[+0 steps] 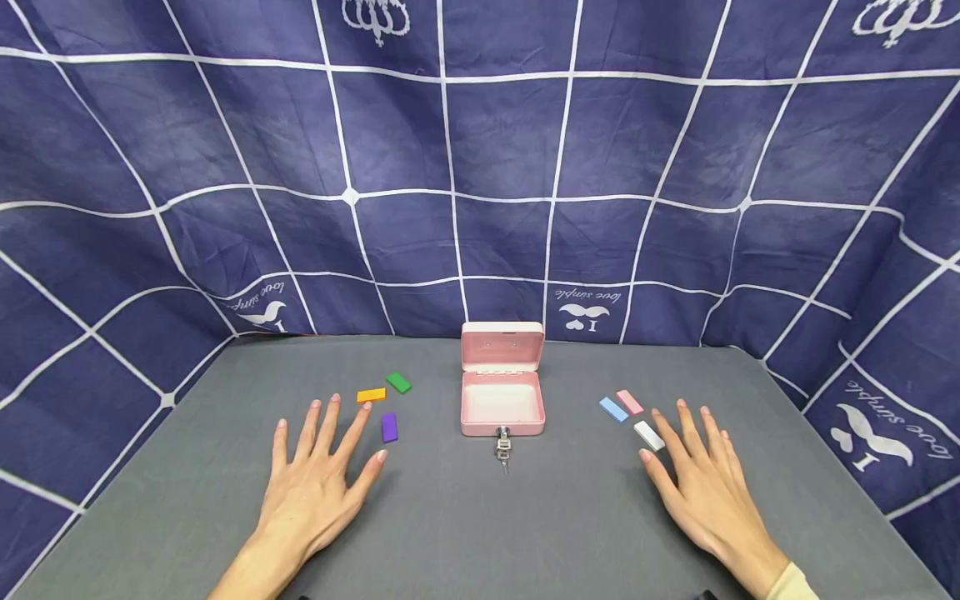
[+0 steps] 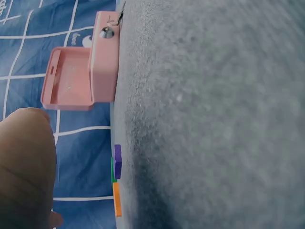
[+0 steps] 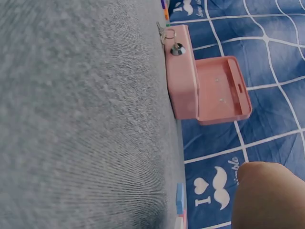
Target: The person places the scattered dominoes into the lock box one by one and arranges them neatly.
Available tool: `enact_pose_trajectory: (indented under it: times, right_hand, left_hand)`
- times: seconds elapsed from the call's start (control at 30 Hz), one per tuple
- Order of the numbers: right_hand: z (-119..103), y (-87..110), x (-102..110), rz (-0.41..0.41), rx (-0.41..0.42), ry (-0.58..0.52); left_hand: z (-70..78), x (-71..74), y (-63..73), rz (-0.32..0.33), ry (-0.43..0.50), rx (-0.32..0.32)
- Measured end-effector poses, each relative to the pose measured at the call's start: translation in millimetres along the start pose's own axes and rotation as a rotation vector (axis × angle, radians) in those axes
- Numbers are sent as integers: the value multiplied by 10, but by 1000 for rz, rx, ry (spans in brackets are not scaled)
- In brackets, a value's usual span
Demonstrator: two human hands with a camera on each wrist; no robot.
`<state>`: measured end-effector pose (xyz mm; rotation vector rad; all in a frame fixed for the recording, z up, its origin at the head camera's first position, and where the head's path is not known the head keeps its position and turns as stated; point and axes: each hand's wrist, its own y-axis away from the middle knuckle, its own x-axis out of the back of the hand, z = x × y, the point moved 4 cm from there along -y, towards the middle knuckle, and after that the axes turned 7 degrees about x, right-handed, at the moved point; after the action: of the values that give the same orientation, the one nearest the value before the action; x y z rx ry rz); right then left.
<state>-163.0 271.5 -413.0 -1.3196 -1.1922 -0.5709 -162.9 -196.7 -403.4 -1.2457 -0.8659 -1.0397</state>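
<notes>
A pink metal lock box stands at the middle of the table, its lid raised and its inside bare. Keys hang from the lock on its front. My left hand, fingers spread, is nearest to an orange block, a green block and a purple block. On the other side my right hand is spread too, holding nothing. Just beyond its thumb and forefinger lie a white block, a blue block and a pink block.
The grey cloth-covered table reaches back to a dark blue curtain with white grid lines. More of that curtain hangs along the left and right sides.
</notes>
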Motion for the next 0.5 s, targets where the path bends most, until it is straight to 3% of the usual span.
enact_pose_trajectory:
  times: [0.5]
  right_hand:
    - [20,-134,8,6,-9,-24]
  left_hand:
    - [372,-81,-146,-24,85,-83]
